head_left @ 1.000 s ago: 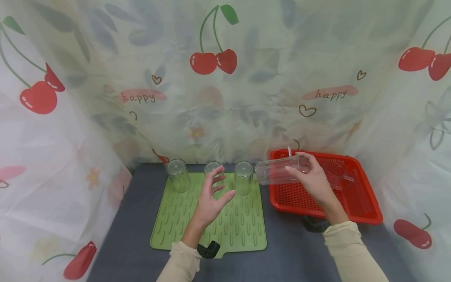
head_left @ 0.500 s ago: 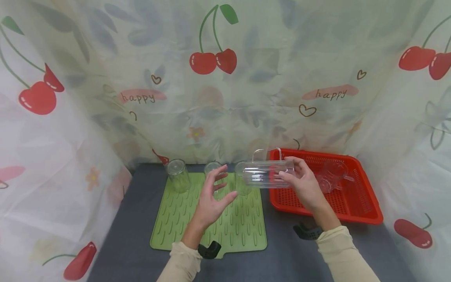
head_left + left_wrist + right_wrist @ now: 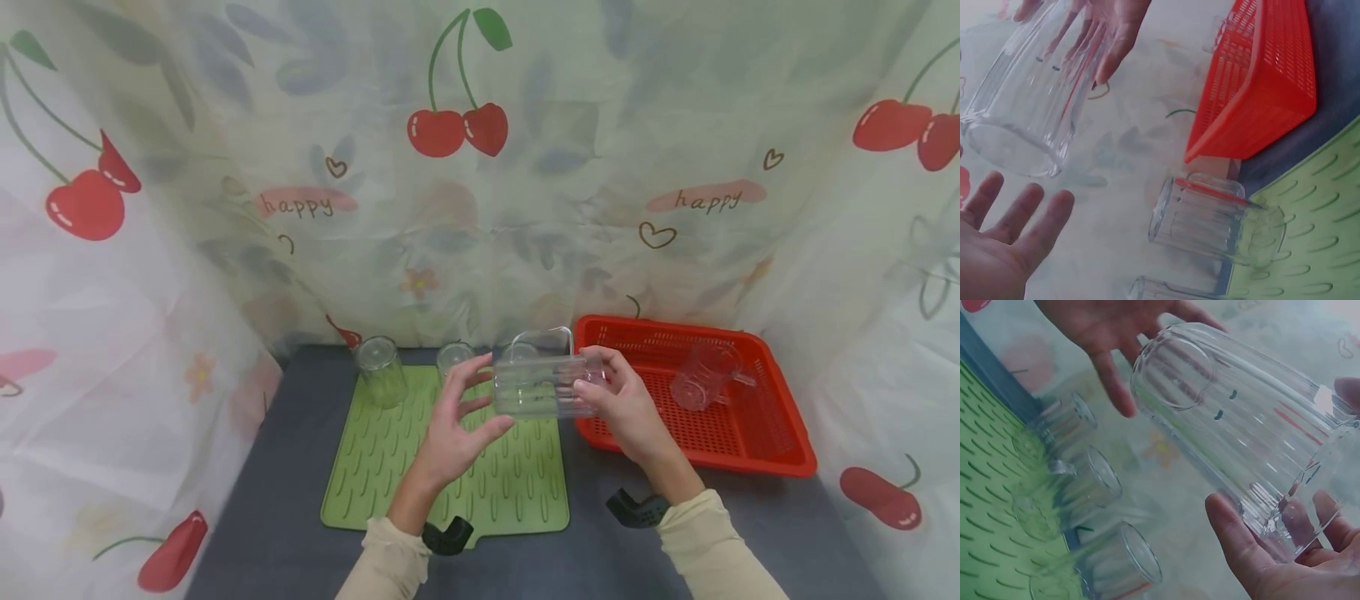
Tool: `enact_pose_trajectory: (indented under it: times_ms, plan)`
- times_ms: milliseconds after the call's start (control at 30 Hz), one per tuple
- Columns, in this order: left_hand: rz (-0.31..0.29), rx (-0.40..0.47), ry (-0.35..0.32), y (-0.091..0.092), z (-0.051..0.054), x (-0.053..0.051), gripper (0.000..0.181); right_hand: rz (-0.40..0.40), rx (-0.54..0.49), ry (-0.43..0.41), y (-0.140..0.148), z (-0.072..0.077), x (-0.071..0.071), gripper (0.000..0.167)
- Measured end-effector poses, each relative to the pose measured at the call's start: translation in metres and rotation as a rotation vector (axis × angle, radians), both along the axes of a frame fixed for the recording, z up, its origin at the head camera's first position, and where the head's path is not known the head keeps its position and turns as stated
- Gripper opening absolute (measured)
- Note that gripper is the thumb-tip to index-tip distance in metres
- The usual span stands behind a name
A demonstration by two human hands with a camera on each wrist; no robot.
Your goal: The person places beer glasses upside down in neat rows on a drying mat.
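Note:
A clear glass mug [image 3: 536, 387] lies sideways in the air above the green mat [image 3: 442, 492], its handle upward. My right hand [image 3: 633, 412] grips it around its right end, fingers and thumb on the glass. At its left end, my left hand [image 3: 453, 425] is spread with fingers apart; in the left wrist view a small gap shows between those fingertips and the mug's base [image 3: 1013, 150]. Behind the hands, glasses stand upside down along the mat's back edge: one at the left [image 3: 382, 372], one in the middle [image 3: 455, 358], and one partly hidden by the held mug.
At the right, a red plastic basket [image 3: 780, 417] holds clear glassware [image 3: 705, 377] lying on its side. The dark grey table [image 3: 277, 483] surrounds the mat, and a cherry-printed curtain [image 3: 480, 250] rises behind and at both sides.
My right hand has carried the mug left, from over the basket's left edge to over the mat, beside my left hand. The left hand has barely moved.

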State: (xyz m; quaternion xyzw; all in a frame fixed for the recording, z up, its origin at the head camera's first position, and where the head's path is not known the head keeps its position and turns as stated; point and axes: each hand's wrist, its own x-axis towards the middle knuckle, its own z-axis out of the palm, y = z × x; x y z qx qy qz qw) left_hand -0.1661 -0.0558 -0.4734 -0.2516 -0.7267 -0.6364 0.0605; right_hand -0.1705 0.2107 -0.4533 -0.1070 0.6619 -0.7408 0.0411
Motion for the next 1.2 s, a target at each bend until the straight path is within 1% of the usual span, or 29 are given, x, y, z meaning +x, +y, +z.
enact_pose_trajectory:
  times_ms: [167,367,433,567,667,767,833,900,1033,1200]
  plan:
    - [0.0,0.03,0.007,0.0,0.001,0.001,0.075,0.031,-0.06,-0.006,-0.008,-0.003,0.003,0.041]
    - [-0.005,0.049,0.016,0.002,0.002,0.002,0.072,0.049,-0.095,-0.02,-0.016,-0.006,0.008,0.04]
    - [-0.001,0.057,0.022,0.003,0.002,0.002,0.071,0.052,-0.106,-0.023,-0.02,-0.007,0.009,0.039]
    - [0.011,0.073,0.041,0.003,0.002,0.003,0.068,0.065,-0.162,-0.028,-0.027,-0.011,0.01,0.037]
    - [0.008,0.095,0.052,0.004,0.002,0.003,0.066,0.082,-0.22,-0.048,-0.032,-0.015,0.011,0.035]
    - [-0.008,0.133,0.046,0.004,0.001,0.002,0.064,0.092,-0.24,-0.079,-0.037,-0.019,0.012,0.033]
    - [-0.011,0.16,0.043,0.004,0.0,0.001,0.063,0.098,-0.234,-0.095,-0.04,-0.021,0.012,0.032]
    - [0.009,0.164,0.048,0.004,-0.002,0.0,0.061,0.101,-0.216,-0.111,-0.043,-0.024,0.013,0.031]
    - [0.056,0.139,0.09,0.002,-0.003,-0.001,0.059,0.095,-0.197,-0.145,-0.05,-0.026,0.014,0.034]
    - [0.07,0.12,0.121,-0.001,-0.005,-0.002,0.056,0.088,-0.172,-0.183,-0.056,-0.03,0.014,0.039]
